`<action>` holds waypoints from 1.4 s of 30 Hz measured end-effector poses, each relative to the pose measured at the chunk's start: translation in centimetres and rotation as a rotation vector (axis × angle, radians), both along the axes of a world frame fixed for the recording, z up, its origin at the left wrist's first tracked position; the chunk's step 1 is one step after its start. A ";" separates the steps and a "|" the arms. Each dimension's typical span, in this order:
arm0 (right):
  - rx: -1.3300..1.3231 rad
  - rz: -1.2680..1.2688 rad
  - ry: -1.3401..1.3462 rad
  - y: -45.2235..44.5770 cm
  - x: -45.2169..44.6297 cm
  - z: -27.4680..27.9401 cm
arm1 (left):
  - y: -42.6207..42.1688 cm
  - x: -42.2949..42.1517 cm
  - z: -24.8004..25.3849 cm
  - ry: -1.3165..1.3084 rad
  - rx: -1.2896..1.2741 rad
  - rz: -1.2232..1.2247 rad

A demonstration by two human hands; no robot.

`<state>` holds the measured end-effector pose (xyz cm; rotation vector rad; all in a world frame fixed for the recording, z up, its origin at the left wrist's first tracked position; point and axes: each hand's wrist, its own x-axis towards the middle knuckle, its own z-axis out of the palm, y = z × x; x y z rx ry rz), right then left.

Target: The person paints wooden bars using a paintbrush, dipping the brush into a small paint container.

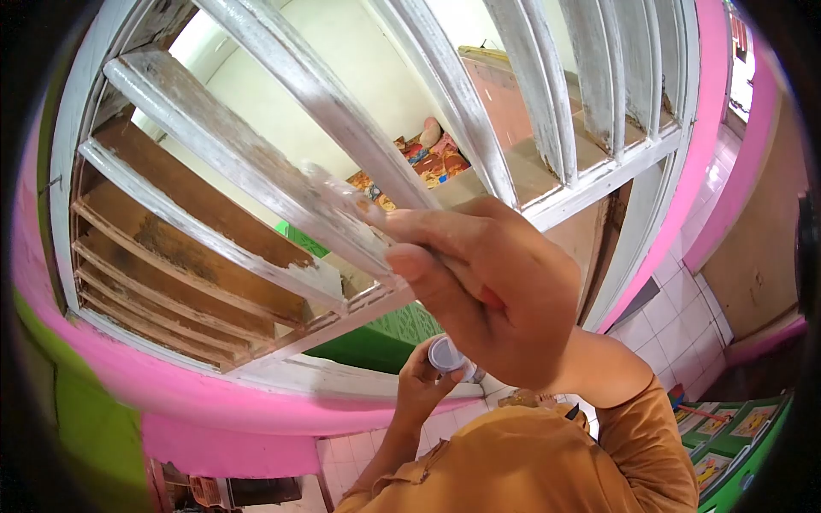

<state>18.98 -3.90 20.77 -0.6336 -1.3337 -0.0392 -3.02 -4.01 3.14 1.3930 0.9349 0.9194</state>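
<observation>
Jutting from the right hand, a brush overlaps one slat.

I am watching a pale tiled floor running along the right side, a flat grey patch showing on it. Farther back, I am seeing a patterned cloth with a pinkish, rounded cushion resting on it.

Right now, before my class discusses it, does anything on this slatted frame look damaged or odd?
Yes, the finish is uneven. The slat just beyond the right hand has rough brown patches breaking through its white coat, and the lower-left slats look mostly brown, unlike the whiter ones farther right.
</observation>
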 end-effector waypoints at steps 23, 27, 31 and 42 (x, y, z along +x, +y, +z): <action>-0.071 0.067 -0.109 -0.1 1.5 2.4 | -0.4 -1.1 -2.5 -0.046 -0.023 -0.021; -0.092 0.068 -0.126 -0.3 1.5 3.7 | -0.4 -1.5 -2.8 -0.078 -0.071 -0.027; 0.083 -0.002 -0.078 1.2 0.4 7.7 | -0.5 -1.3 -2.5 -0.068 -0.040 -0.010; -0.119 0.052 -0.239 -0.4 1.6 7.2 | -0.8 -1.9 -2.3 -0.056 -0.020 -0.002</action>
